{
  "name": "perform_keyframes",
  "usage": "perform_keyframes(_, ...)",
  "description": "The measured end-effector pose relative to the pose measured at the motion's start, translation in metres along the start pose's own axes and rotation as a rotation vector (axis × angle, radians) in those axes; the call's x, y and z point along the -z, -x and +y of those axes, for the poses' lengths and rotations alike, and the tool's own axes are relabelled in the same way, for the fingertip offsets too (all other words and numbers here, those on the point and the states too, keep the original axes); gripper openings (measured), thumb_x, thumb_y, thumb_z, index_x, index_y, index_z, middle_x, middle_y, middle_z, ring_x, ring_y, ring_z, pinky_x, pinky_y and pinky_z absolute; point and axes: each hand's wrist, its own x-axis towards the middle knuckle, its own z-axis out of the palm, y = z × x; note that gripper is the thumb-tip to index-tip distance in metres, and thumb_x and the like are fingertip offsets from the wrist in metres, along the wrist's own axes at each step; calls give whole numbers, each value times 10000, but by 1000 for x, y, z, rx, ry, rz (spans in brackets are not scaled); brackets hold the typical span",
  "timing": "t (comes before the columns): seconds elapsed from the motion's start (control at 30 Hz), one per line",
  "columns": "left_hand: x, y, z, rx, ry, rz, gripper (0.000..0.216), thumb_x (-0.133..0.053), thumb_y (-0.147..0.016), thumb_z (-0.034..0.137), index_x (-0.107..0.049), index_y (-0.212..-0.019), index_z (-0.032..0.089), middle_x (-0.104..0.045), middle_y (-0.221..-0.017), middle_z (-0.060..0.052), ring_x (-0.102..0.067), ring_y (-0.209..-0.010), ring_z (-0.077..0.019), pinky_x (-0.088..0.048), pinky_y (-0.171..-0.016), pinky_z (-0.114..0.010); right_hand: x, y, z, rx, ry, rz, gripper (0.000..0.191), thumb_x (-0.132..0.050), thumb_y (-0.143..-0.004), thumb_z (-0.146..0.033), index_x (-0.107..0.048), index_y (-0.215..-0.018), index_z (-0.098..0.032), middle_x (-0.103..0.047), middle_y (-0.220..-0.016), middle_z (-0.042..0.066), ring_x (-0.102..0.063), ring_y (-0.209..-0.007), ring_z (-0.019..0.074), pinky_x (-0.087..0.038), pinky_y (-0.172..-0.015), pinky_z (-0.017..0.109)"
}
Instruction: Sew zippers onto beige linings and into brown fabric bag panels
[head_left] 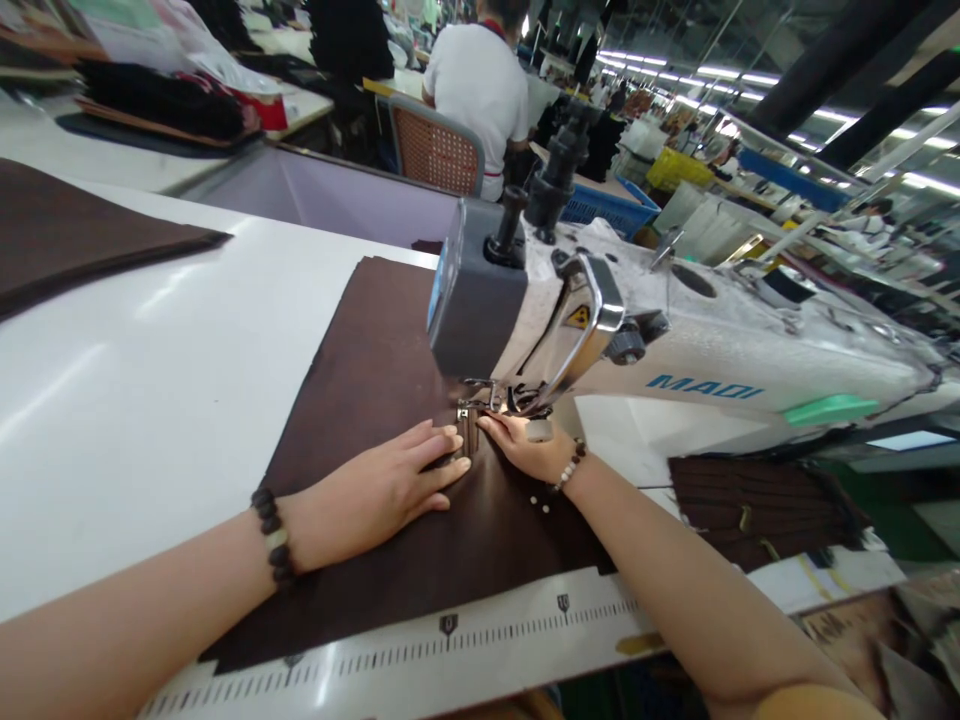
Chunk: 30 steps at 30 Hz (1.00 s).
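Left hand (390,485) flat, fingers spread on dark brown fabric panel (375,370), right hand (525,445) fingertips pressing it beside white sewing machine (712,370) presser foot (487,400), neither grasping.

Under our left hand (390,487) and right hand (529,445) we see a dark brown cloth panel (375,370), matt and smooth. Left of the left hand, the white table top (150,380) looks smooth and glossy. Just above the right hand we note a curved metal guard (592,320), chrome-bright, on the white sewing machine (720,350), whose painted body looks dull and mottled.
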Motion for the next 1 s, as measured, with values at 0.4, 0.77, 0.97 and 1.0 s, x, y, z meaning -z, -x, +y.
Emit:
perform_keyframes(0.4, -4, -2, 1, 34, -67, 6, 334, -349, -977, 317, -540, -1170, 123, -567, -1133, -94, -514, -1104, -223, -385, -1052, -412, -3, 3, 1, -78, 23, 3, 333, -387, -962, -259, -623, -1175, -158, -634, -1143, 89, -593, -1061, 192, -453, -954, 334)
perform_keyframes(0.77, -4, -11, 22, 155, -173, 3, 521, -573, -844, 491, -526, -1221, 134, -571, -1143, -113, -523, -1081, -274, -423, -998, -444, 2, 7, -11, -78, 9, -12, 281, -439, -944, -291, -693, -1030, -208, -661, -1080, 69, -586, -1054, 224, -451, -938, 401)
perform_keyframes(0.97, -7, -13, 24, 148, -194, 81, 474, -449, -912, 481, -535, -1194, 110, -586, -1103, -116, -532, -1045, -260, -422, -987, -440, 0, 7, -12, -85, 34, -8, 287, -427, -942, -264, -710, -950, -220, -685, -1004, 51, -593, -1030, 215, -444, -953, 396)
perform_keyframes(1.0, -8, -13, 24, 146, -197, 89, 464, -422, -924, 478, -539, -1190, 115, -586, -1099, -113, -531, -1045, -258, -422, -987, -440, 0, 6, -12, -87, 36, -7, 285, -427, -943, -262, -709, -952, -222, -682, -1016, 48, -592, -1033, 209, -442, -958, 388)
